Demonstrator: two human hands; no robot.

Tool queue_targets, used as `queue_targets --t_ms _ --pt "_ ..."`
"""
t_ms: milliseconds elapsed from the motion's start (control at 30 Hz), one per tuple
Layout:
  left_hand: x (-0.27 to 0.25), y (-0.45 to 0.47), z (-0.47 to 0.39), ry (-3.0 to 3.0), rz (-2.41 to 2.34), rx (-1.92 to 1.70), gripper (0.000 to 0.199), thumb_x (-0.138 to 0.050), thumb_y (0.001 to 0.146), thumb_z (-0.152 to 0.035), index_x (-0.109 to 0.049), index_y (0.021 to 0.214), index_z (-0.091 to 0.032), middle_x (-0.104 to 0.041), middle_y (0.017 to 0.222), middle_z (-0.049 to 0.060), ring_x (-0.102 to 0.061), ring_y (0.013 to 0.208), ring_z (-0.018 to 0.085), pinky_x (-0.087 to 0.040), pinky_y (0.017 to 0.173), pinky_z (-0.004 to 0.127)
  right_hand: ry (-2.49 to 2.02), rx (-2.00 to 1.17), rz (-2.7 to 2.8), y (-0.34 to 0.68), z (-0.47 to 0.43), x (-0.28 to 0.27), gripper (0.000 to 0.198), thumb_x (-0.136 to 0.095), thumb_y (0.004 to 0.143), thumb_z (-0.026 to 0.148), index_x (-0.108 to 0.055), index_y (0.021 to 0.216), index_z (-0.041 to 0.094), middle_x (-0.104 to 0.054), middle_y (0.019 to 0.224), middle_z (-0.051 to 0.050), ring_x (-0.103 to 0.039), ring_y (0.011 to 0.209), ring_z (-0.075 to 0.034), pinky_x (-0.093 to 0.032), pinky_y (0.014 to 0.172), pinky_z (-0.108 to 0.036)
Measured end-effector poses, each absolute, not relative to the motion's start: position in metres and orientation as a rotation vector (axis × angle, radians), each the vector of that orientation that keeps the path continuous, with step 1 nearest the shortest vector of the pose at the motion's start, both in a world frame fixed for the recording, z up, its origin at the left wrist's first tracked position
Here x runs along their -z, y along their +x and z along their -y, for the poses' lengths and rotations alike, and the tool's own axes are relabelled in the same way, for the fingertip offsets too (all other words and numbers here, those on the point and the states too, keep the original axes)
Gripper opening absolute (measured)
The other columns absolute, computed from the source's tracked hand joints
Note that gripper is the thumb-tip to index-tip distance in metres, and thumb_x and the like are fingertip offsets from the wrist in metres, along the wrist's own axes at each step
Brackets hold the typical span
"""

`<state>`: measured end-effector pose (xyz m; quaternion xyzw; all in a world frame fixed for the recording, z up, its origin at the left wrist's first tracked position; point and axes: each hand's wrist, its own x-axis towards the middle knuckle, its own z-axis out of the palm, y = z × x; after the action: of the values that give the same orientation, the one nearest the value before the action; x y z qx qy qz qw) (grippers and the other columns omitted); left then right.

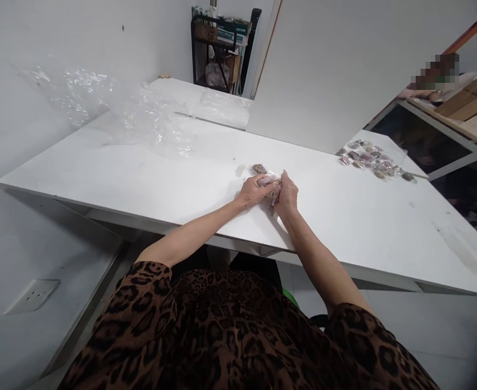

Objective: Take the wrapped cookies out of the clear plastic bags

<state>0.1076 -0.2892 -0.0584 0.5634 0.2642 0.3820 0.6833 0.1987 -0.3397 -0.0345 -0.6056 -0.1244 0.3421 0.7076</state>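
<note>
Over on the far left, crumpled clear plastic sheeting (149, 116) lies along the back of the white table (141, 184), pushed up toward the wall, well apart from where the work is going on. Past it, in the corner, a dark metal rack (218, 51) stands with boxes on its shelves.

Coming toward the middle, the left hand (253, 189) rests on the tabletop, fingers curled over the near end of a small clear packet (270, 180) with something pinkish-brown inside. The right hand (286, 196) meets it from the other side, thumb and fingers pinched on the same packet, so both hands are closed on it and touching each other (neither is nearer; the packet sits right between them). Its long side seems to run across from one hand to the other, slightly tilted, though the fingers hide most of it. Just beyond the hands, toward the back, one more small dark packet (258, 168) lies alone on the table, near but not touching.

Further right, well apart from the hands, a scatter of similar packets (371, 158) sits on a clear sheet at the table's far right edge. Beyond that is a wooden bench with cardboard pieces (472, 95) on it
</note>
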Motion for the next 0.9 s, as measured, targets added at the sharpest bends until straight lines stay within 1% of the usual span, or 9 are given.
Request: queue_targets --t_ms 133,233,300,367,433,533,633,700,900 --pt "0.050 0.104 0.296 1.034 -0.458 -0.760 0.029 -0.087 0.076 -0.036 -0.067 0.081 -0.016 -0.057 0.063 -0.004 -0.048 0.055 0.007 -0.040 0.058 0.026 -1.315 -0.699 0.243 0.195 0.330 0.032 0.045 -0.058 0.100 0.049 -0.036 0.070 0.024 -0.037 0.050 0.008 -0.039 0.041 -0.009 -0.038 0.039 -0.023" --pt "0.048 0.099 0.297 1.002 -0.398 -0.753 0.042 -0.091 0.073 -0.046 -0.067 0.090 -0.016 -0.062 0.070 -0.003 -0.049 0.057 0.007 -0.039 0.059 0.026 -1.327 -0.646 0.189 0.196 0.319 0.033 0.047 -0.055 0.099 0.058 -0.035 0.072 0.025 -0.036 0.052 0.007 -0.040 0.043 -0.010 -0.040 0.039 -0.024" --pt "0.048 0.096 0.297 1.024 -0.404 -0.783 0.047 -0.096 0.067 -0.041 -0.068 0.095 -0.016 -0.064 0.074 -0.002 -0.051 0.061 0.007 -0.040 0.062 0.025 -1.344 -0.598 0.169 0.197 0.314 0.035 0.049 -0.054 0.097 0.064 -0.038 0.073 0.025 -0.038 0.053 0.007 -0.042 0.045 -0.010 -0.042 0.041 -0.024" --pt "0.050 0.095 0.298 1.053 -0.429 -0.818 0.044 -0.096 0.066 -0.033 -0.068 0.095 -0.015 -0.065 0.073 -0.003 -0.052 0.062 0.007 -0.041 0.064 0.024 -1.383 -0.616 0.207 0.198 0.313 0.039 0.053 -0.050 0.096 0.072 -0.039 0.075 0.025 -0.040 0.054 0.006 -0.044 0.046 -0.010 -0.043 0.041 -0.024" --pt "0.050 0.095 0.299 1.059 -0.469 -0.828 0.035 -0.093 0.071 -0.032 -0.068 0.089 -0.015 -0.062 0.068 -0.004 -0.051 0.060 0.007 -0.040 0.062 0.024 -1.408 -0.687 0.312 0.197 0.319 0.043 0.058 -0.045 0.093 0.080 -0.039 0.075 0.025 -0.040 0.054 0.006 -0.043 0.043 -0.011 -0.040 0.039 -0.025" --pt "0.047 0.094 0.300 1.004 -0.534 -0.818 0.028 -0.085 0.080 -0.034 -0.065 0.080 -0.015 -0.058 0.063 -0.005 -0.049 0.054 0.006 -0.039 0.056 0.024 -1.380 -0.732 0.506 0.193 0.339 0.047 0.061 -0.058 0.082 0.085 -0.042 0.080 0.026 -0.043 0.056 0.007 -0.042 0.042 -0.009 -0.032 0.036 -0.024" --pt "0.045 0.094 0.299 0.991 -0.545 -0.782 0.030 -0.080 0.086 -0.038 -0.063 0.077 -0.015 -0.058 0.061 -0.004 -0.050 0.053 0.007 -0.040 0.054 0.022 -1.310 -0.785 0.669 0.192 0.363 0.045 0.066 -0.085 0.064 0.075 -0.050 0.091 0.026 -0.051 0.061 0.009 -0.043 0.044 -0.007 -0.027 0.036 -0.021" --pt "0.046 0.095 0.298 1.049 -0.532 -0.756 0.033 -0.077 0.089 -0.044 -0.064 0.079 -0.015 -0.058 0.060 -0.003 -0.051 0.051 0.007 -0.041 0.053 0.022 -1.260 -0.832 0.702 0.197 0.379 0.042 0.067 -0.093 0.057 0.066 -0.053 0.094 0.026 -0.055 0.064 0.009 -0.043 0.046 -0.006 -0.028 0.038 -0.020" --pt "0.043 0.097 0.295 1.087 -0.685 -0.675 0.036 -0.073 0.093 -0.049 -0.067 0.091 -0.013 -0.067 0.078 0.002 -0.055 0.049 0.006 -0.041 0.051 0.023 -1.379 -0.837 0.402 0.270 0.410 0.045 0.050 -0.095 0.064 0.048 -0.055 0.078 0.021 -0.056 0.062 0.005 -0.046 0.047 -0.006 -0.031 0.037 -0.019"
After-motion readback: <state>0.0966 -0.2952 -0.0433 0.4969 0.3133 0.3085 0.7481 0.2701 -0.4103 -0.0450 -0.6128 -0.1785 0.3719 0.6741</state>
